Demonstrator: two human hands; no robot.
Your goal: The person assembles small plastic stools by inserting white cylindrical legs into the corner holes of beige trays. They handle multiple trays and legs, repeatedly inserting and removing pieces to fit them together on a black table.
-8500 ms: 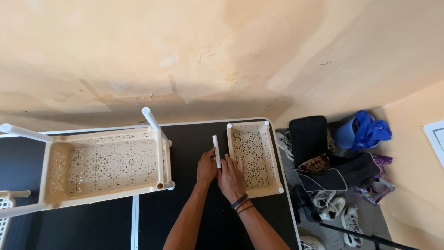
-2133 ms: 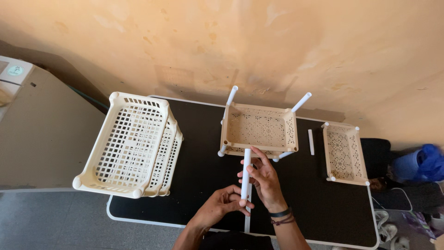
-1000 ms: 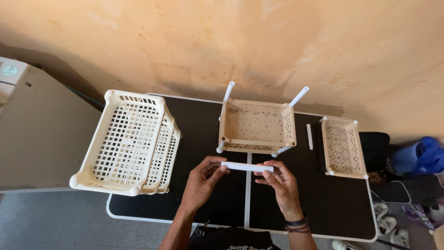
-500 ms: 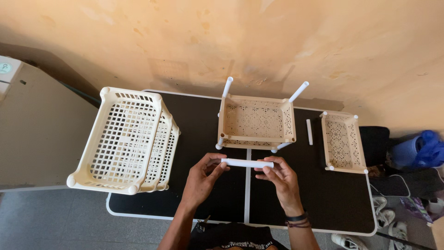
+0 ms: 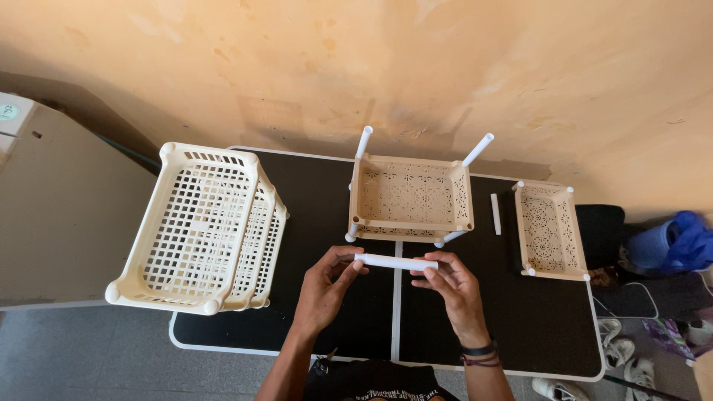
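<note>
- Tube (image 5: 396,261): white, held level above the black table (image 5: 327,200), one end in each hand.
- Left hand (image 5: 327,286): fingertips pinch the tube's left end, thumb underneath.
- Right hand (image 5: 454,291): fingertips pinch the right end; dark bands on the wrist.
- Just beyond the grip: beige tray (image 5: 411,199) with four white legs fitted at its corners.
- Far left of the grip: stacked baskets (image 5: 200,226).
- Right of the grip: a smaller tray (image 5: 549,230), with a loose short tube (image 5: 495,214) beside it.
</note>
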